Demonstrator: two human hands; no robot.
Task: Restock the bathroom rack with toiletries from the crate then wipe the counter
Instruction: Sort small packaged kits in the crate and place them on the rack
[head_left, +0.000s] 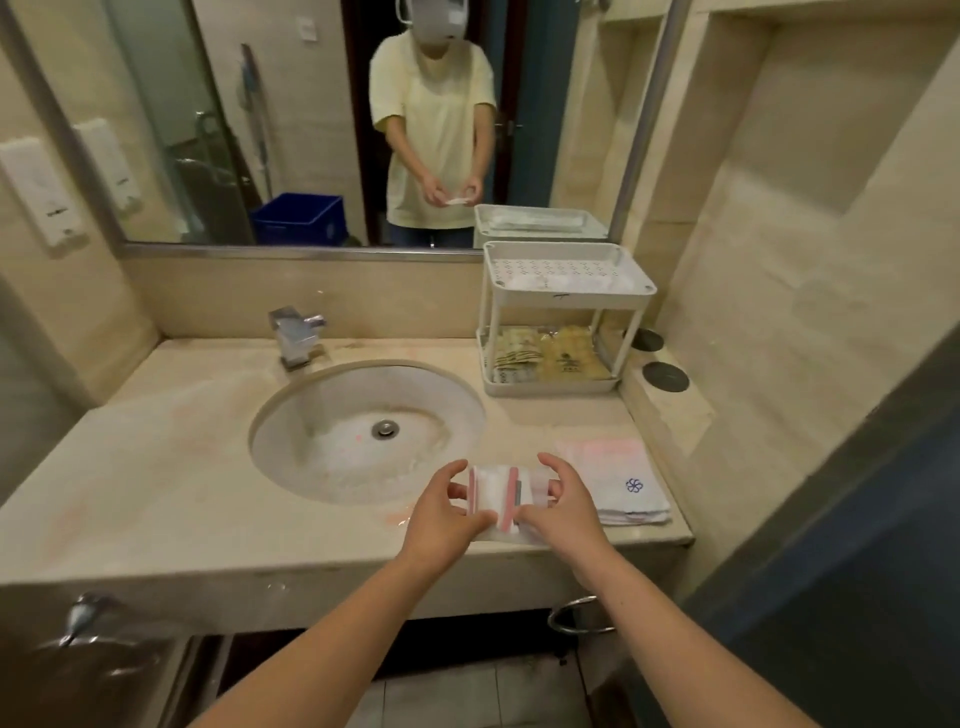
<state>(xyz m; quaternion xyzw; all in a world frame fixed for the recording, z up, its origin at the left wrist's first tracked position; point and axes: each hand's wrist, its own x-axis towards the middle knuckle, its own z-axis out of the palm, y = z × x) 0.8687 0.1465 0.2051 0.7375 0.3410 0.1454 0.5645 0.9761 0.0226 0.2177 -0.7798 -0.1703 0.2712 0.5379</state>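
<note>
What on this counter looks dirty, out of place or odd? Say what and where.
Pinkish stains mark the counter left of the sink and along its front rim. Otherwise it looks orderly: the rack stands upright and the folded towel lies flat to the right.

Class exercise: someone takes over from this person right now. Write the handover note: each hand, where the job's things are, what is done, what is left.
Left hand and right hand: together holding a bundle of small wrapped packets over the counter's front edge, by the sink.
Rack: back right; yellow sachets in the lower tier, white items in the top tier.
Folded cloth: on the counter, right of the hands.
Blue crate: seen only in the mirror.
Left: place the bundle, wipe the counter.
</note>
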